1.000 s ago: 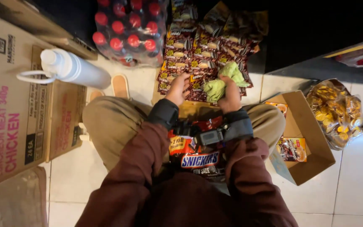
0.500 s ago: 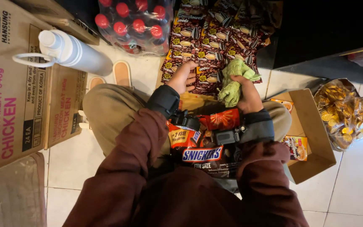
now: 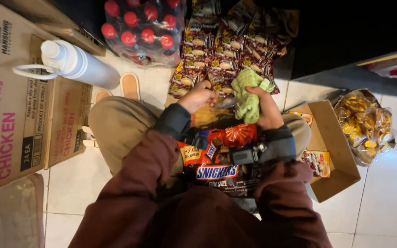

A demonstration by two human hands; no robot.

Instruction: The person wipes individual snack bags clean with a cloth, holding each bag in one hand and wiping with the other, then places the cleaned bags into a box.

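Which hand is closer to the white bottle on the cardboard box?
The left hand. It is nearer the white bottle, though apart from it, over the snack packets. The right hand is farther away, holding a green cloth.

person seen from above. maroon sweatshirt, loose sleeves with soft folds, one on each arm. dark teal-grey ribbed cuffs show at both wrists, an under-layer beneath the maroon. left hand [image 3: 198, 95] and right hand [image 3: 266, 110] bare, no gloves or rings visible. dark strap with a black buckle runs near the right cuff. khaki trousers [image 3: 118, 124], smooth cloth, cover both legs.
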